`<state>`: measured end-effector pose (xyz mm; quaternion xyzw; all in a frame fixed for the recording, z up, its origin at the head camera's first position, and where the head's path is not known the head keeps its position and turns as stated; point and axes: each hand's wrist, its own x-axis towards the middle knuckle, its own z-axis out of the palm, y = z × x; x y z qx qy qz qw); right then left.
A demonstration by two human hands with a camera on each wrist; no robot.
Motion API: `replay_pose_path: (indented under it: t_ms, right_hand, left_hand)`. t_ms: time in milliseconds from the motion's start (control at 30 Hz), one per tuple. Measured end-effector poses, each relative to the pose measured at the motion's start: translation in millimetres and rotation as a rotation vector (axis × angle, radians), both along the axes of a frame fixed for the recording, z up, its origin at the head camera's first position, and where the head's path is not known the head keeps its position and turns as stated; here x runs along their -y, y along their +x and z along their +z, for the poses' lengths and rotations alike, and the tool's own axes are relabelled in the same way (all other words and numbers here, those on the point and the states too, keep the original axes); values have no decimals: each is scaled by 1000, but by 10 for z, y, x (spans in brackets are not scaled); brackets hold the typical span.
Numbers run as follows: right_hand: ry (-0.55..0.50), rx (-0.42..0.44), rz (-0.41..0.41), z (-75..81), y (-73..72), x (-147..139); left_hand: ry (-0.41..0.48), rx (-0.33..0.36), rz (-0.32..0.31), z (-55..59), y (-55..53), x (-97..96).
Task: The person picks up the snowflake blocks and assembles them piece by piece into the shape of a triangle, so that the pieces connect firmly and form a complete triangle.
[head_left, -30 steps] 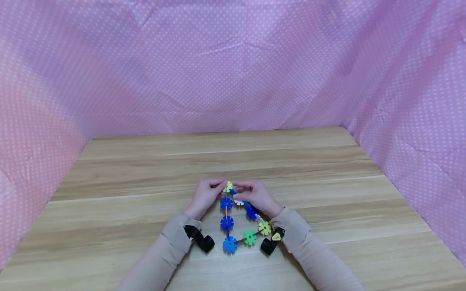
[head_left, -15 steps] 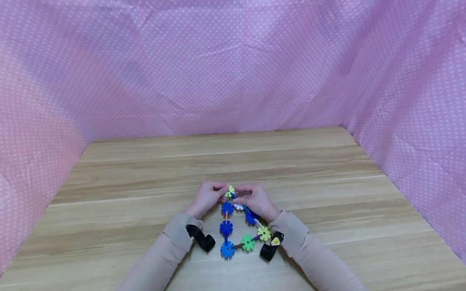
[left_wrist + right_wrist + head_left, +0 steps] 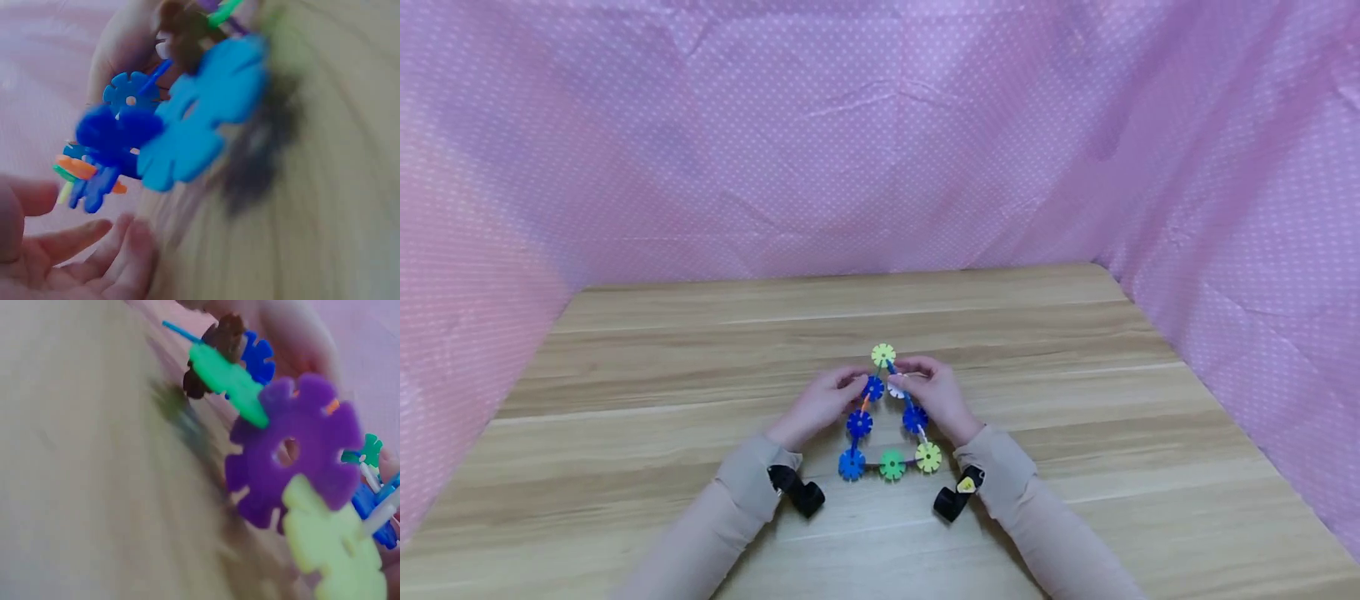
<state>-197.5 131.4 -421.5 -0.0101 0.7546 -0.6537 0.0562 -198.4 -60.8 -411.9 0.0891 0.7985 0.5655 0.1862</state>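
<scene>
Interlocking plastic snowflake discs form a closed triangle, raised over the table in front of the person. A yellow disc [image 3: 883, 355] is its far tip; a light blue disc [image 3: 852, 464], a green disc [image 3: 892, 465] and another yellow disc [image 3: 928, 457] line the near side. The right hand [image 3: 938, 398] pinches the right side near a white disc [image 3: 896, 388]. Beside the upper left side, the left hand [image 3: 822, 406] has its fingertips at a dark blue disc [image 3: 873, 388]; the left wrist view shows its thumb and fingers [image 3: 81, 240] spread apart. A purple disc [image 3: 262, 469] shows large in the right wrist view.
The wood-grain table [image 3: 685, 367] extends around both arms. Pink dotted cloth [image 3: 880, 150] hangs behind it and along both sides. Each wrist carries a black strapped camera, the left wrist camera [image 3: 805, 497] and the right wrist camera [image 3: 951, 502].
The triangle has moved away from the person and turned, its near side now level. Both hands sit lower along its sides; the left has left the far yellow tip.
</scene>
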Motion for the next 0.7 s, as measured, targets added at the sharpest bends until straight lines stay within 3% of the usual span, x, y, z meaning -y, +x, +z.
replay_pose_path:
  t_ms: [100,200,333,433,600,700]
  right_hand:
    - [-32,24,26,15,-37,-47]
    - [-58,69,105,9,-76,-79]
    - [-73,145,192,-6,-133,-96]
    - [-52,182,211,-9,-171,-98]
    - [23,218,138,16,-231,-90]
    - [61,211,72,23,-271,-68]
  left_hand:
    - [-59,-24,-86,11,53,62]
    - [-73,-29,-104,-16,79,94]
    - [-34,29,-57,-54,77,107]
    - [-3,84,-6,-75,45,115]
    - [98,152,57,-58,-22,127]
    - [103,153,62,-25,-38,145]
